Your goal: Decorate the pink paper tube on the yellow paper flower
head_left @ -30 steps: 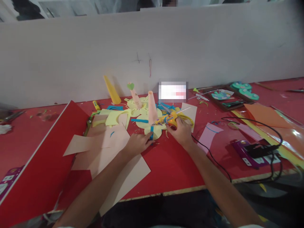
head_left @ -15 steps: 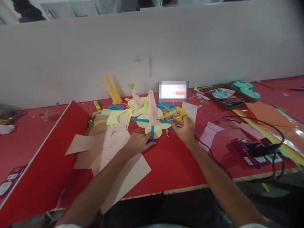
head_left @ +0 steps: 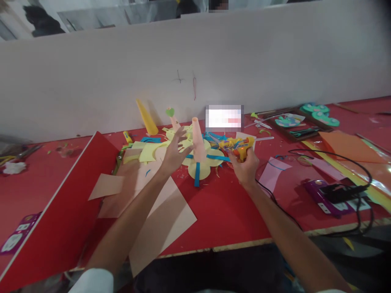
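Note:
My right hand is wrapped round a yellow glue gun, whose nozzle end lies among blue and yellow scraps. Beside it stands a peach paper cone on a pale yellow flower-shaped paper base. Blue paper strips run outward from the cone's foot across the petals. Left of the cone, my left hand is raised with its fingers apart, holding nothing. Behind that hand, partly hidden, is a second peach cone topped with a green heart.
A yellow cone leans near the white partition. Peach paper sheets lie at the left, next to an upright red board. At the right are a purple box, a black cord, and a dark tray holding green pieces.
My left hand has lifted off the front blue strip and moved up and left, its fingers spreading. My right hand has drawn the glue gun rightward, away from the cone.

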Demonstrator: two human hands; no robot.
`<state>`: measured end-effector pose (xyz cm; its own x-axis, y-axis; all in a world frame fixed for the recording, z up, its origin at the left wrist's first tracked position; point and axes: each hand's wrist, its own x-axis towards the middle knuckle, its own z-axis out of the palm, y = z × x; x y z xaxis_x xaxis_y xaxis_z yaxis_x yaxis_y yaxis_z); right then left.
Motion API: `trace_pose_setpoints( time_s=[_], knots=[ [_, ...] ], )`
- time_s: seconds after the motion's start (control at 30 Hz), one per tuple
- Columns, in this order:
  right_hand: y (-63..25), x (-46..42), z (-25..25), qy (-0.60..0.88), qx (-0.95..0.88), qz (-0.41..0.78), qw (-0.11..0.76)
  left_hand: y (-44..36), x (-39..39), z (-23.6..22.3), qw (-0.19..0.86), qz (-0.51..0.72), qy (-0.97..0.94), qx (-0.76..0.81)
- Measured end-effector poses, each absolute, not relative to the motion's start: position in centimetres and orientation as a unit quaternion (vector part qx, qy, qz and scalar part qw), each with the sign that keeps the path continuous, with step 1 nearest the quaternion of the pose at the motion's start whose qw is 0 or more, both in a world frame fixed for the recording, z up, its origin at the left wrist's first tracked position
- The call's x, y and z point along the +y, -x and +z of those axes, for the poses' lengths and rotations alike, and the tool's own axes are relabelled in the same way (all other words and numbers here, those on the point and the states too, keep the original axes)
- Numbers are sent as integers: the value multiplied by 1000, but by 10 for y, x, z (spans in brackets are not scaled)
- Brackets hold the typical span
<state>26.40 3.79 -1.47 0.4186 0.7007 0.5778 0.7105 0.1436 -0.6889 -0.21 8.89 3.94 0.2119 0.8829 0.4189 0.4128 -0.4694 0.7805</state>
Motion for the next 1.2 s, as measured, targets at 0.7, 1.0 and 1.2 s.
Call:
trace_pose_setpoints(
  time_s=[0.7,1.0,1.2],
  knots=[
    [-264,35,-5,636,-512,47,576,-9,87,47,251,476,-728,424],
    [-264,38,-10,632,-539,18,556,51,62,-14,28,318,-810,492],
    [-264,41,-17,635,-565,16,528,52,61,-21,-13,239,-849,471]
  ],
)
